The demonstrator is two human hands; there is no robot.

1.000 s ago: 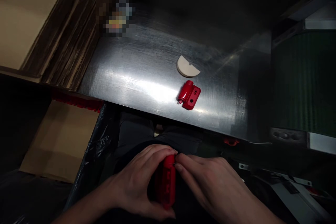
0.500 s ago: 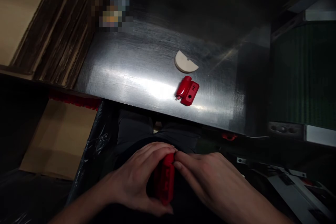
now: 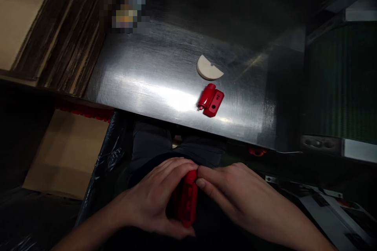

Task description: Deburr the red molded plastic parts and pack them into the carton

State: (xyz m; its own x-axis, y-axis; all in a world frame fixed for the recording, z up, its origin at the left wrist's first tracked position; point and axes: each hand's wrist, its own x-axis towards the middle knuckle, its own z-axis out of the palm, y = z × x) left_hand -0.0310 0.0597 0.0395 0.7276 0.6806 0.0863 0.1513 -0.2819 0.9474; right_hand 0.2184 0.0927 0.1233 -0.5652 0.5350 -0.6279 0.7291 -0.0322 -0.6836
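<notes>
My left hand [image 3: 157, 196] is closed around a red plastic part [image 3: 188, 200], held over my lap between thumb and fingers. That part looks long and narrow, with a notched side face. My right hand [image 3: 235, 190] pinches thumb and forefinger together at its upper end, where the fingertips of both hands meet; whatever lies in the pinch is hidden. On the metal table beyond my hands lies a second red plastic piece [image 3: 211, 100], made of a cylinder beside a flat block with a round hole. Just behind it lies a cream half-disc [image 3: 209, 68].
The metal table [image 3: 141, 94] has its front edge just past my lap. Stacked cardboard [image 3: 76, 27] stands at its left. Below are a cardboard sheet [image 3: 69, 153] and dark plastic film [image 3: 101, 157]. A green ribbed surface [image 3: 341, 82] lies at the right, perhaps a conveyor.
My right hand has shifted slightly, with its knuckles a little higher, still pinching at the red part's upper end. My left hand keeps its hold. The things on the table stay put.
</notes>
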